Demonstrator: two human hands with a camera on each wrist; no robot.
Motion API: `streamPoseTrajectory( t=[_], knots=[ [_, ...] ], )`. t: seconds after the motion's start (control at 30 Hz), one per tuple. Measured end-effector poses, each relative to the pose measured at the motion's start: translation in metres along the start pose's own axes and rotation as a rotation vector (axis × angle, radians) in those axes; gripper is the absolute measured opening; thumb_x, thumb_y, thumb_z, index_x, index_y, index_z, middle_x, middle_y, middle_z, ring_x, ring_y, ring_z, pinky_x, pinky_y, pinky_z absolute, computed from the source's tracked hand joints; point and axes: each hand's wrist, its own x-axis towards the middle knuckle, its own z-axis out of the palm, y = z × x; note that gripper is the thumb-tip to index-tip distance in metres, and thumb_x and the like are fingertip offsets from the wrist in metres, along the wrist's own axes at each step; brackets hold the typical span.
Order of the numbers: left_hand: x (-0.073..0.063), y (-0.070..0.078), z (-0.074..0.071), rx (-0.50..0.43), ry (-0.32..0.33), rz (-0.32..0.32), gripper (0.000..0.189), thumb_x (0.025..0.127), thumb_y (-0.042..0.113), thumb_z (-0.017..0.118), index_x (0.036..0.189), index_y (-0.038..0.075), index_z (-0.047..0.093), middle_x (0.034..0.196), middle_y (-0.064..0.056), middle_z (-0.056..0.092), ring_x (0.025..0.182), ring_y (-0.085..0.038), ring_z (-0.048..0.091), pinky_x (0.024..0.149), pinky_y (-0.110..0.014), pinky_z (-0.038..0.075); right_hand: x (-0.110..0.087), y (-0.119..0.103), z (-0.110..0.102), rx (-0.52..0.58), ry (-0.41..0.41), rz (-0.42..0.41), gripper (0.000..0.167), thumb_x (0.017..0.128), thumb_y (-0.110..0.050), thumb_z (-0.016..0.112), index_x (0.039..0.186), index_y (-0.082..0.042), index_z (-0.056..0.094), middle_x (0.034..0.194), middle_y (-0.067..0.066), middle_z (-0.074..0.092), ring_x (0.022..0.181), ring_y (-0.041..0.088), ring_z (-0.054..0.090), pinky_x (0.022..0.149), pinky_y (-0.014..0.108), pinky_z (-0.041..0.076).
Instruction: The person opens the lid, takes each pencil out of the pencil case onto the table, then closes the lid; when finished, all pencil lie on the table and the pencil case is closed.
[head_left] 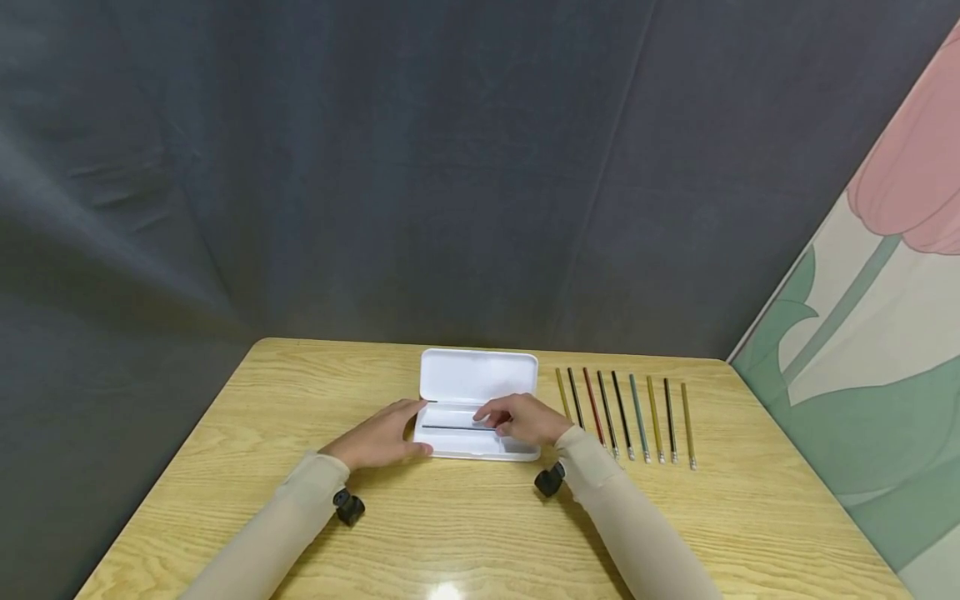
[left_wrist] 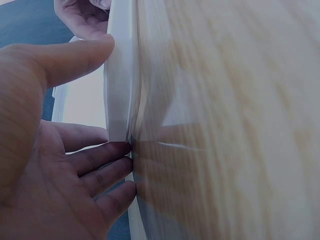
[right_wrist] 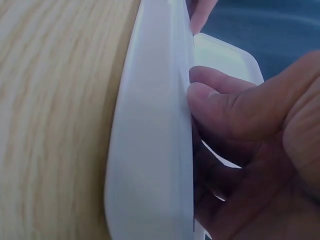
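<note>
A white pencil case [head_left: 478,375] lies with its lid raised at the back. One dark pencil [head_left: 456,427] lies lengthwise inside its tray. My left hand [head_left: 381,435] holds the case's left end, thumb at the front corner and fingers round the side. In the left wrist view that thumb [left_wrist: 95,52] rests on the front wall. My right hand [head_left: 521,418] is over the tray's right half, fingers bent, with its thumb by the pencil's right end. The right wrist view has the front wall hiding its fingertips, so I cannot tell whether they pinch the pencil.
Several pencils [head_left: 632,417] in gold, black, red and blue-green lie in a row right of the case, eraser ends toward me. The wooden table [head_left: 442,525] meets a dark curtain [head_left: 450,208] behind. A flower-patterned panel [head_left: 862,350] stands along the right.
</note>
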Motion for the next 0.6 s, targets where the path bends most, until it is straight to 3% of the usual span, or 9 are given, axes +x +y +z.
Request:
streamPoseTrajectory(
  t=[0.13, 0.6],
  knots=[
    [-0.0006, -0.0001, 0.0009, 0.000, -0.002, 0.001, 0.089, 0.091, 0.050, 0.072, 0.160, 0.012, 0.031, 0.166, -0.012, 0.031, 0.155, -0.033, 0.029, 0.123, -0.055, 0.031, -0.0004, 0.0006, 0.0017, -0.020, 0.012, -0.008, 0.036, 0.095, 0.004, 0.063, 0.120, -0.018, 0.075, 0.106, 0.001, 0.075, 0.094, 0.011, 0.066, 0.082, 0.024, 0.055],
    [-0.0004, 0.0006, -0.0009, -0.001, 0.000, -0.012, 0.088, 0.092, 0.051, 0.071, 0.161, 0.015, 0.030, 0.166, -0.011, 0.031, 0.155, -0.032, 0.030, 0.123, -0.055, 0.031, -0.0003, 0.0007, -0.0004, 0.079, 0.078, 0.021, 0.028, 0.093, 0.002, 0.069, 0.110, -0.019, 0.078, 0.098, 0.000, 0.077, 0.090, 0.009, 0.071, 0.075, 0.024, 0.059]
  ],
)
